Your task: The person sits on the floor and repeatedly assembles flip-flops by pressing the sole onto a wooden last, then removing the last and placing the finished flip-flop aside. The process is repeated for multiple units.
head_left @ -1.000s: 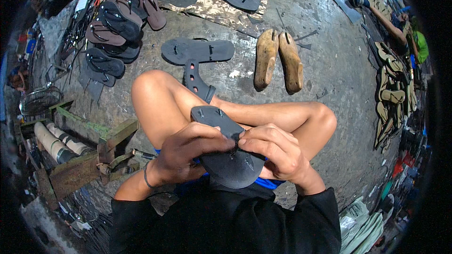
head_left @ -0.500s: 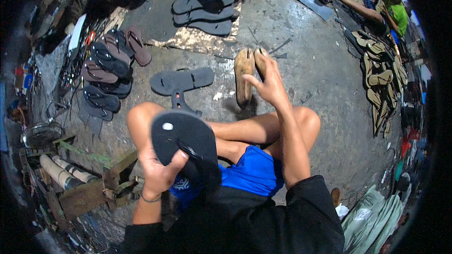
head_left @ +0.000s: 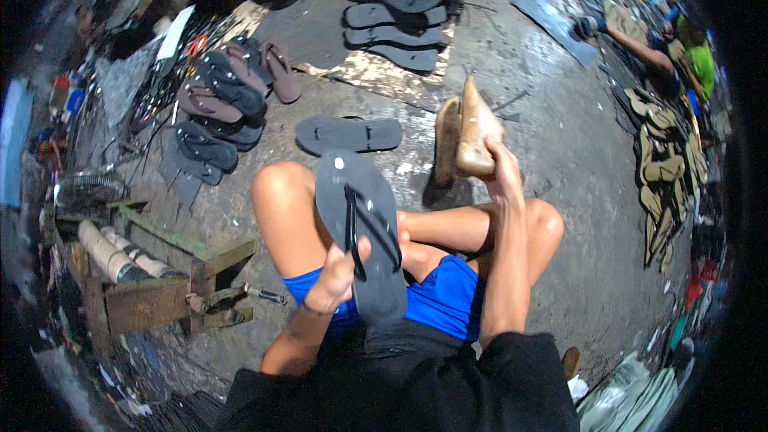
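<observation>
My left hand (head_left: pixel 334 282) is closed on a dark grey flip-flop (head_left: pixel 352 200) with a black thong strap, held upright over my lap. My right hand (head_left: pixel 504 172) grips the heel end of a wooden shoe last (head_left: pixel 478 132), its tip raised away from me. Beside it, a second wooden last (head_left: pixel 447 144) stands on the floor. Just beyond the held flip-flop lies a dark grey sole (head_left: pixel 348 135) with slots in it and no strap fitted.
Finished flip-flops (head_left: pixel 210 100) are heaped at the left. Rows of dark soles (head_left: pixel 396 16) lie at the far middle, tan straps or soles (head_left: pixel 660 168) at the right. A wooden frame (head_left: pixel 152 304) stands near my left knee. Other people (head_left: pixel 694 56) sit at the far edges.
My right hand has taken hold of one last and lifted it toward me. The flip-flop in my left hand has turned, so its strapped face now shows.
</observation>
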Motion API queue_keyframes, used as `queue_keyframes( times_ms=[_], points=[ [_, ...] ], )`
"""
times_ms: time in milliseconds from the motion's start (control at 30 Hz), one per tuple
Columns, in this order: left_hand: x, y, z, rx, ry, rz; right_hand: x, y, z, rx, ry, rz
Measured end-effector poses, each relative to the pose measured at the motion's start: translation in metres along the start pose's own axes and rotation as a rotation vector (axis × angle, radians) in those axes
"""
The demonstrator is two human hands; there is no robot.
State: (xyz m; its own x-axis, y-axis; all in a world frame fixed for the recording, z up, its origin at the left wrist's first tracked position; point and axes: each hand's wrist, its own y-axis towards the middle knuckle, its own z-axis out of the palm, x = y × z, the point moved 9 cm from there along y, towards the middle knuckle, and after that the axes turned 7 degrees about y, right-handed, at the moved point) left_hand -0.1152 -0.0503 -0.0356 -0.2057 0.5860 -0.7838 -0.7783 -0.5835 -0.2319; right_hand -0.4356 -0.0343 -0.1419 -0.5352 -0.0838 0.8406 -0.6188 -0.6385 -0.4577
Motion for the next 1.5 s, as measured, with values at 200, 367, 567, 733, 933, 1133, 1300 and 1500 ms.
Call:
queue_keyframes(
  times_ms=[200,367,567,733,933,1133,1300,1500],
  points=[
    [-0.021,0.038,-0.046,-0.17,-0.073,0.115,0.015,-0.189,0.035,0.331,0.516,0.194],
    [-0.03,0.045,-0.041,-0.093,-0.086,0.161,0.034,-0.273,0.081,0.478,-0.112,0.273],
    [0.02,0.011,-0.04,-0.217,-0.356,0.14,0.045,-0.295,0.147,0.545,-0.999,-0.591],
    [0.032,-0.002,-0.052,-0.341,-0.514,0.126,0.036,-0.301,0.155,0.532,-1.07,-0.597],
    [0.035,0.003,-0.035,-0.112,-0.6,0.157,0.04,-0.301,0.169,0.513,-1.085,-0.661],
    [0.045,0.003,-0.059,-0.164,-0.561,0.094,0.021,-0.281,0.199,0.406,-1.034,-0.798],
    [0.049,0.008,-0.062,-0.229,-0.599,0.031,0.008,-0.27,0.196,0.289,-0.992,-0.824],
    [0.013,0.021,-0.086,-0.496,0.026,0.164,0.047,-0.267,0.196,0.28,-0.914,-0.972]
  ],
)
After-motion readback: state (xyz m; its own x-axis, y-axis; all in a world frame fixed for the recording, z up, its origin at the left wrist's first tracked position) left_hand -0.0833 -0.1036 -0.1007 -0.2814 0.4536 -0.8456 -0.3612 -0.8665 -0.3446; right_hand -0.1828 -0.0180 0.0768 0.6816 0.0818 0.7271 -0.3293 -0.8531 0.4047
